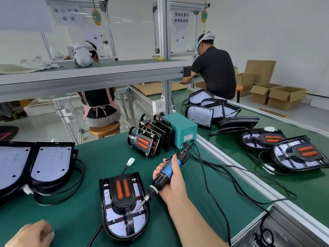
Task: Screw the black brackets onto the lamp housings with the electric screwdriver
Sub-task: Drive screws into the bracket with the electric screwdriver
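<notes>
Clock positions are taken from the lamp housing [109,221] lying flat on the green surface [96,157] right in front of me.

- Right hand [170,179]: fingers wrapped round the blue body of the electric screwdriver [161,179]. The tool slants down toward 9 o'clock and the bit tip meets the housing just beside the right edge of the black bracket [122,198].
- That bracket is seated on the housing, orange strips up.
- I cannot tell which of its screws are already in; the holes are too small to read.
- Left hand [30,234] is at 8 o'clock, off the housing, fingers curled. Something glints at the fingertips, but I cannot tell whether it holds anything.

Progress, as I judge it: mid-batch.
- Done, probably: two bracketed housings [300,154] at 2 o'clock on the neighbouring surface.
- In hand: this housing, fastening under way.
- Left to do: two bare housings [49,163] at 10 o'clock with no brackets, and more bare ones [199,114] leaning together at 1 o'clock.
- A row of spare brackets [147,141] stands at 12 o'clock against the teal power box [183,131], so parts remain for them.
</notes>
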Action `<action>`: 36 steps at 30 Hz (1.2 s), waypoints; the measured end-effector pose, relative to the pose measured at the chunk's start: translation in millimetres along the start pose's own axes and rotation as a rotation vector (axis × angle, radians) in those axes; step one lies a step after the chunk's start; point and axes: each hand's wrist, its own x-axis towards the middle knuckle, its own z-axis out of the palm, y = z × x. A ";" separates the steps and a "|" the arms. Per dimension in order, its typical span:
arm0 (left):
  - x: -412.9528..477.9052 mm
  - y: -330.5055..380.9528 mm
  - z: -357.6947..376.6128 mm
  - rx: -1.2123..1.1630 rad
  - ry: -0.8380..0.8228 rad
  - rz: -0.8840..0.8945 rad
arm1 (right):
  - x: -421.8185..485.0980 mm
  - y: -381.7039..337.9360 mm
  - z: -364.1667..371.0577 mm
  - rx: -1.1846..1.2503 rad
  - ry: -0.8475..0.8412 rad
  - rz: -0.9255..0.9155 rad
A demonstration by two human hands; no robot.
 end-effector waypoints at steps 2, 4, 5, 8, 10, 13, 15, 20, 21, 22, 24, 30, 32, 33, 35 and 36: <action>0.8 -0.6 -10.2 0.022 -0.107 -0.072 | 0.2 -0.2 -0.2 0.006 -0.001 0.000; 5.6 11.7 -21.0 0.086 -0.041 -0.165 | 0.9 -0.7 -0.4 0.008 0.002 0.000; 4.8 17.2 -24.3 0.087 -0.012 -0.206 | 1.3 -0.9 -0.6 0.007 0.003 0.000; -5.6 36.6 -32.2 0.058 0.024 -0.234 | 1.8 -0.6 -0.9 0.008 -0.002 0.006; -12.0 47.3 -39.0 0.042 0.023 -0.212 | 1.7 -0.2 -1.0 0.012 -0.007 0.008; -17.9 58.5 -43.9 0.019 0.027 -0.244 | 0.9 -0.4 -0.3 0.010 -0.013 0.003; -20.3 60.8 -45.4 -0.001 0.052 -0.263 | 0.1 -1.0 -0.3 0.010 -0.014 0.004; -19.9 34.1 -41.9 -0.127 0.167 -0.265 | -1.4 -1.0 1.7 0.022 0.005 0.004; -20.2 32.6 -42.1 -0.135 0.176 -0.275 | -1.6 -1.1 3.2 0.031 0.013 0.001; -22.1 33.6 -43.9 -0.136 0.180 -0.285 | -2.0 -1.0 4.4 0.046 0.022 -0.003; -24.6 47.4 -50.6 -0.169 0.187 -0.227 | -2.6 -1.9 7.5 0.080 0.038 -0.015; -43.7 129.8 -51.2 -0.617 0.187 -0.270 | -12.1 7.3 28.1 0.074 0.032 0.001; -49.5 159.7 -49.2 -0.804 0.176 -0.256 | -17.3 13.4 38.0 0.076 0.026 0.020; -52.8 172.6 -48.3 -0.885 0.161 -0.245 | -19.8 16.4 42.8 0.076 0.022 0.026; -60.5 191.3 -46.2 -1.003 0.132 -0.257 | -24.3 23.1 52.1 0.068 0.017 0.030; -63.4 199.0 -45.9 -1.051 0.112 -0.282 | -26.0 26.3 56.2 0.062 0.017 0.030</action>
